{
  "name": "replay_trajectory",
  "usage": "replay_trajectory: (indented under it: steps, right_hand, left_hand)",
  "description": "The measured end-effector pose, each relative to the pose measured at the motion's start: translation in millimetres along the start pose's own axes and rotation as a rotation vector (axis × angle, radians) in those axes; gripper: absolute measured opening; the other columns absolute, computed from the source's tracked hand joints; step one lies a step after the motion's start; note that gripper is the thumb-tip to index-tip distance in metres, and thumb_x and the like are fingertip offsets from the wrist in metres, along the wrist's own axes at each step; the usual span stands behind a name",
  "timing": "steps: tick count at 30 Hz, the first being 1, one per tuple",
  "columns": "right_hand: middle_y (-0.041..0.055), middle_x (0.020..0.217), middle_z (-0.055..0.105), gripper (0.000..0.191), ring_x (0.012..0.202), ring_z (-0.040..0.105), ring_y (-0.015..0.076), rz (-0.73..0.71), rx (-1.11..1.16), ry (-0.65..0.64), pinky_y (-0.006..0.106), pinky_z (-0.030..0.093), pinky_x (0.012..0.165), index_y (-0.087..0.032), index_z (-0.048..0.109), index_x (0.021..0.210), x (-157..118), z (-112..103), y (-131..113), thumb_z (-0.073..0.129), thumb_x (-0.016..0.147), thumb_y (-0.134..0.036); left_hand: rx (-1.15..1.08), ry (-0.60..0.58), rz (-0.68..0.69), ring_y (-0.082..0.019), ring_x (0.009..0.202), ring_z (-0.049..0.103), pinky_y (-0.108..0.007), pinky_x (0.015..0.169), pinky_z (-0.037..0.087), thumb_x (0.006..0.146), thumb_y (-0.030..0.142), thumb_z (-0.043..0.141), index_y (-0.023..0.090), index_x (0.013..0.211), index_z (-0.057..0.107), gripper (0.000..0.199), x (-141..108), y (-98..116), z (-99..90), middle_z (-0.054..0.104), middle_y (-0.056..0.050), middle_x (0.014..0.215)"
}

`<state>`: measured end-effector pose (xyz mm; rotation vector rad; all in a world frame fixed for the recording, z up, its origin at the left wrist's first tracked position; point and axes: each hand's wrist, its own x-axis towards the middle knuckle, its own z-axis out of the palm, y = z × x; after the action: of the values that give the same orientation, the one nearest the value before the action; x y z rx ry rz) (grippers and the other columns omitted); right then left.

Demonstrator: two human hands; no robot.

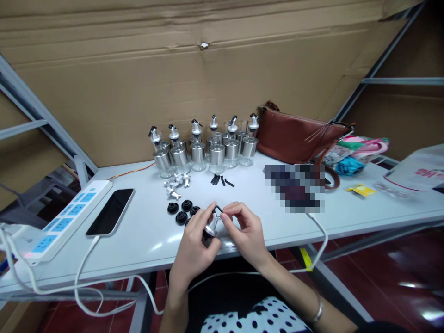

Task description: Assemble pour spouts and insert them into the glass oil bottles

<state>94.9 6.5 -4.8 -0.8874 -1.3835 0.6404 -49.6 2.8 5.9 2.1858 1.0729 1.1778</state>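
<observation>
1. From where I stand, the left hand [196,243] is closed around a silver pourer top [211,228], held just above the near edge of the table [147,226].
2. The right hand [245,231] has thumb and finger pinched on a small black lever [218,209] at that top; whether it is seated, I can't tell.
3. Behind, a cluster of glass-and-steel bottles [197,152] stands upright; six finished-looking tops show on them, so a good part seems done.
4. One front bottle [217,154] appears bare at the neck, and some at the back look topless too, though they're partly hidden.
5. Still loose, in separate groups: silver spout pieces [178,180], a few black strips [218,179] and round black stoppers [181,218], the last just beside the left hand. By my reckoning, several tops remain unassembled.
</observation>
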Motion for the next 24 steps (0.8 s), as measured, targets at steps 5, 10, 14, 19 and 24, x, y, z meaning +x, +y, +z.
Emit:
replay_trajectory:
  steps: [5,10,14,19,24]
  right_hand:
    - [-0.0005,0.075,0.056,0.007,0.070,0.055,0.0117,-0.069,-0.018,-0.068,0.025,0.046,0.066,-0.020,0.053,0.082,-0.7,-1.0,-2.8,0.056,0.088,-0.017]
    - [0.0007,0.075,0.058,0.005,0.069,0.056,0.0129,-0.075,-0.008,-0.094,0.027,0.048,0.065,-0.020,0.055,0.084,-1.8,-2.2,-3.6,0.059,0.085,-0.018]
    - [0.0020,0.075,0.061,0.006,0.069,0.059,0.0140,-0.041,0.039,-0.099,0.028,0.050,0.065,-0.020,0.056,0.080,0.8,-1.4,-4.4,0.060,0.085,-0.019]
    - [0.0023,0.072,0.064,0.011,0.068,0.061,0.0144,-0.014,0.084,-0.112,0.028,0.052,0.065,-0.020,0.055,0.074,4.7,0.4,-7.4,0.060,0.084,-0.020]
    - [0.0018,0.070,0.064,0.012,0.067,0.062,0.0135,0.020,0.109,-0.113,0.026,0.051,0.064,-0.019,0.055,0.071,5.8,0.6,-10.3,0.061,0.082,-0.019]
  left_hand:
    - [0.057,0.083,0.007,-0.016,0.089,0.058,-0.029,0.085,0.048,0.073,0.008,0.049,0.019,0.129,0.048,0.057,0.6,0.6,-0.2,0.059,-0.004,0.098]
    - [0.084,0.078,-0.005,-0.016,0.085,0.060,-0.028,0.079,0.050,0.074,0.012,0.050,0.018,0.128,0.046,0.054,-0.1,-0.2,-1.2,0.061,-0.005,0.096]
    - [0.059,0.023,-0.065,-0.013,0.070,0.059,-0.023,0.069,0.049,0.072,0.012,0.049,0.017,0.128,0.043,0.057,0.0,-0.7,-1.5,0.061,-0.001,0.084]
    - [0.038,0.001,-0.096,-0.011,0.062,0.054,-0.021,0.062,0.046,0.072,0.012,0.048,0.017,0.127,0.041,0.056,-0.6,-2.0,-0.9,0.056,0.003,0.075]
    - [0.024,-0.027,-0.123,-0.012,0.061,0.053,-0.022,0.061,0.044,0.073,0.012,0.048,0.015,0.126,0.038,0.054,-1.7,-2.1,-1.5,0.056,0.002,0.075]
